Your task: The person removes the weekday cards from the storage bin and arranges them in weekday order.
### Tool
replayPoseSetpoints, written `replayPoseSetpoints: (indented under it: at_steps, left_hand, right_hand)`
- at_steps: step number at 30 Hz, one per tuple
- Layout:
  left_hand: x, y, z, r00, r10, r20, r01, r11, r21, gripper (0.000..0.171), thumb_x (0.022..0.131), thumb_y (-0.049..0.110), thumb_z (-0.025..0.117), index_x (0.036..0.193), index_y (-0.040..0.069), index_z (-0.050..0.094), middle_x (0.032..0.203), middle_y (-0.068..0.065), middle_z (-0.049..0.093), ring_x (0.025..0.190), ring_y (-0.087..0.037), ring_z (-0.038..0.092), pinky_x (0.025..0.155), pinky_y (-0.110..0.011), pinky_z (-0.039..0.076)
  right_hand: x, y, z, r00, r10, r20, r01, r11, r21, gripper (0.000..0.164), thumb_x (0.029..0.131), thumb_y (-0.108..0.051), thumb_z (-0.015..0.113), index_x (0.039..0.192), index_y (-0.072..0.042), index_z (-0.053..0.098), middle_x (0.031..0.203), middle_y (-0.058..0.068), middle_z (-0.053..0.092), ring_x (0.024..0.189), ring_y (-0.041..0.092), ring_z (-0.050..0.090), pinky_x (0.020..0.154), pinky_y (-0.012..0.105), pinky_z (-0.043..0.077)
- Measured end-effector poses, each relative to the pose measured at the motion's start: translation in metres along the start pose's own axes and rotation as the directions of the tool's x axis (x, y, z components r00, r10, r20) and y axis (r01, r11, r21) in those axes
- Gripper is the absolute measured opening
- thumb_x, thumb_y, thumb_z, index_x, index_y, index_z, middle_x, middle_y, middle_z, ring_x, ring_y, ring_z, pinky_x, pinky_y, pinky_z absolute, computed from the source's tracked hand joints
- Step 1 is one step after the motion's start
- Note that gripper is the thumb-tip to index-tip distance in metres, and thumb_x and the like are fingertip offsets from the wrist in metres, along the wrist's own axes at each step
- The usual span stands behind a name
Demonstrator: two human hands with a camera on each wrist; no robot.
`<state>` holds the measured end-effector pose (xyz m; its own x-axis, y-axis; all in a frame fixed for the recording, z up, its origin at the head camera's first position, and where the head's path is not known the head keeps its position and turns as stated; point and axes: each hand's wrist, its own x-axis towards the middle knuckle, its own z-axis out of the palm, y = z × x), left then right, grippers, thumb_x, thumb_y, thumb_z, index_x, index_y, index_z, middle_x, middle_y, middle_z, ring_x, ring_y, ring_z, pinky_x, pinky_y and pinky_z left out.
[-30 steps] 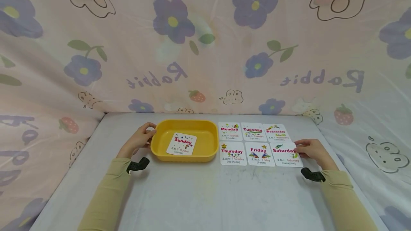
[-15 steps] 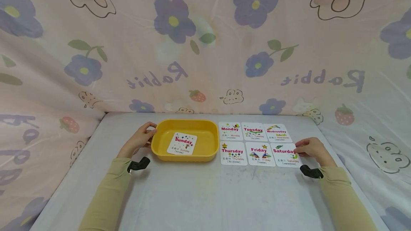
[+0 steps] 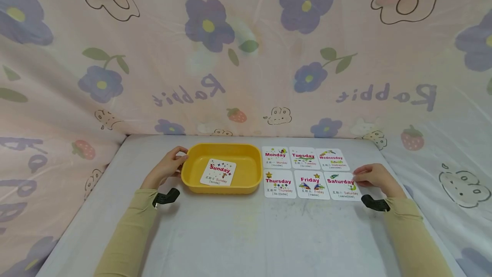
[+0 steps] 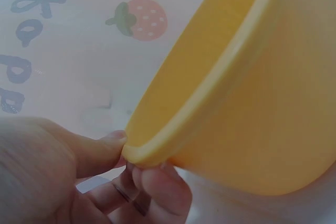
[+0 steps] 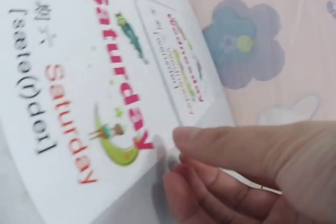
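Observation:
My left hand (image 3: pixel 165 167) pinches the left end rim of a yellow plastic tray (image 3: pixel 249 189). In the left wrist view the thumb (image 4: pixel 100 153) lies against the inner side of the rim, with fingers curled beneath it. A white Sunday card (image 3: pixel 218 172) lies tilted inside the tray. At the right edge of the Saturday card (image 3: pixel 342 186) is my right hand (image 3: pixel 378 178). Its thumb and fingers are loosely bent beside the card's upper right corner, with nothing seen between them; whether a fingertip still touches the card is hard to tell.
Right of the tray, cards lie flat in two rows: Monday (image 3: pixel 276 158), Tuesday (image 3: pixel 303 159) and Wednesday (image 3: pixel 332 160) behind, Thursday (image 3: pixel 279 185) and Friday (image 3: pixel 311 185) in front beside Saturday. A printed curtain (image 3: pixel 246 76) hangs behind the white table (image 3: pixel 246 234).
My right hand has drawn slightly right, off the Saturday card's printed word, uncovering its last letter. The left hand, tray and cards stay in place.

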<state>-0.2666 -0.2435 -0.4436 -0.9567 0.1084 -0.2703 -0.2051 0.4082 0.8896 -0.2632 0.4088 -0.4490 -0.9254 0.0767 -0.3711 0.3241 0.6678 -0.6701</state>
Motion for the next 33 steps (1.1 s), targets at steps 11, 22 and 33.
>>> replayPoseSetpoints:
  at_steps: [11, 22, 33]
  left_hand:
    - [0.001, -0.002, 0.000, 1.000, -0.008, -0.002, 0.008, 1.000, -0.004, 0.032, 0.103, 0.022, 0.044, 0.132, 0.008, 0.039, 0.097, -0.020, 0.057, 0.073, -0.024, 0.055, 0.062, -0.032, 0.053]
    - [0.000, 0.001, 0.000, 1.000, -0.002, -0.004, 0.002, 1.000, 0.000, 0.034, 0.103, 0.022, 0.044, 0.133, 0.007, 0.038, 0.096, -0.019, 0.058, 0.074, -0.024, 0.055, 0.061, -0.031, 0.053]
    - [-0.002, 0.002, 0.001, 1.000, -0.018, -0.012, 0.018, 1.000, 0.010, 0.033, 0.103, 0.023, 0.045, 0.132, 0.009, 0.040, 0.094, -0.017, 0.057, 0.073, -0.023, 0.054, 0.062, -0.030, 0.052]
  right_hand:
    - [-0.004, -0.054, 0.013, 0.960, -0.273, 0.062, 0.256, 0.946, 0.199, 0.053, 0.096, -0.019, 0.060, 0.134, 0.012, 0.041, 0.125, 0.028, 0.053, 0.101, 0.024, 0.062, 0.084, 0.029, 0.051]
    - [-0.006, -0.136, 0.057, 0.866, -0.468, 0.176, 0.382, 0.847, 0.371, 0.043, 0.098, -0.014, 0.056, 0.133, 0.007, 0.044, 0.129, 0.029, 0.051, 0.113, 0.033, 0.057, 0.094, 0.039, 0.046]
    - [-0.009, -0.200, 0.102, 0.812, -0.511, 0.283, 0.373, 0.826, 0.423, 0.039, 0.096, -0.010, 0.058, 0.131, 0.005, 0.048, 0.128, 0.028, 0.052, 0.112, 0.035, 0.058, 0.094, 0.046, 0.045]
